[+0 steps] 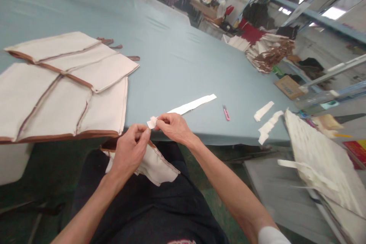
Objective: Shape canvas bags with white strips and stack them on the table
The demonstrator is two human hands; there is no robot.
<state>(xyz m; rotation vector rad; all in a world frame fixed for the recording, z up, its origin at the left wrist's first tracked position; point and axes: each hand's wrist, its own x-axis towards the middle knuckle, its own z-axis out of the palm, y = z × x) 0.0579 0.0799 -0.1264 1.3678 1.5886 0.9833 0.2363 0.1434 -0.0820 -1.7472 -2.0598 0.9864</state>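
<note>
Through the head view, I see the left hand [134, 143] clamped on a cream cloth [161, 164], which hangs over the person's lap by the near edge of the tabletop [174, 66]. The right hand [171, 126] pinches a small white scrap [152, 122], thumb and finger together, just beside the left fingertips. A light pinch would suit it, with the cloth's weight supported so nothing drags.

A white strip [196, 104] lies past the right hand, with pink snips [226, 113] farther right. That hand hides the strip's near end; whether the scrap joins it, I can't say. The cloth's top edge disappears under the left hand, and the cream panels [107, 108] run out of sight leftward.
</note>
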